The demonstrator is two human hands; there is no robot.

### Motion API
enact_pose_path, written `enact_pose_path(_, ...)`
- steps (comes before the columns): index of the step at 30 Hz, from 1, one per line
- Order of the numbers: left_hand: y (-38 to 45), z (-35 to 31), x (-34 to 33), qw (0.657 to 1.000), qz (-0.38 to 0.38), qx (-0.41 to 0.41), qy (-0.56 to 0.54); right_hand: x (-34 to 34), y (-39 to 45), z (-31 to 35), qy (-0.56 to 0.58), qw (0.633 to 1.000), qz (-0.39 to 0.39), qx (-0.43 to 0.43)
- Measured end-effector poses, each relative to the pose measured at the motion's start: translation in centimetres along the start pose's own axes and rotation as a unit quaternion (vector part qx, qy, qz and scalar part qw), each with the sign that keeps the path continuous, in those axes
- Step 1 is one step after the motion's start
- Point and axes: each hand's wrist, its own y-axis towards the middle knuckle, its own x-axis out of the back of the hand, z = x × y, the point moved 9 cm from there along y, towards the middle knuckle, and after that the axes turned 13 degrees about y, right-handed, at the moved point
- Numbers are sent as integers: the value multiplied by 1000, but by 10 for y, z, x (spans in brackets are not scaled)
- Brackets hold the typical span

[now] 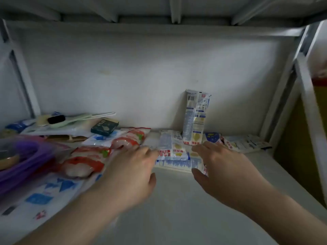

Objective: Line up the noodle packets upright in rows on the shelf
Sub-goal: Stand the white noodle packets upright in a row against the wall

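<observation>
Between 2 open hands, left [131,171] and right [223,171], flat packets [174,156] lie on the shelf [177,200]; 1 packet [195,117] stands upright behind them.

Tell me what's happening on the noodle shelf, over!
Left hand and right hand open, reaching for the flat noodle packets. One upright packet against the back wall. Red-and-white bags crowd the left.

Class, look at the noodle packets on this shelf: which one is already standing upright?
The tall noodle packet leaning against the back wall, beyond the right hand. The others lie flat on the shelf.
</observation>
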Motion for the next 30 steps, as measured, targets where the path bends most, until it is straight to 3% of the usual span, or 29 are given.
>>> enact_pose_path(11,71,17,-73,998,-42,28,-42,-42,71,-29,-1,999,-32,15)
enact_pose_path(19,105,33,-108,991,-12,52,-124,-61,112,-40,8,999,-45,9)
enact_pose_path(30,148,46,-166,979,89,58,-176,-94,166,-78,14,999,-7,-44)
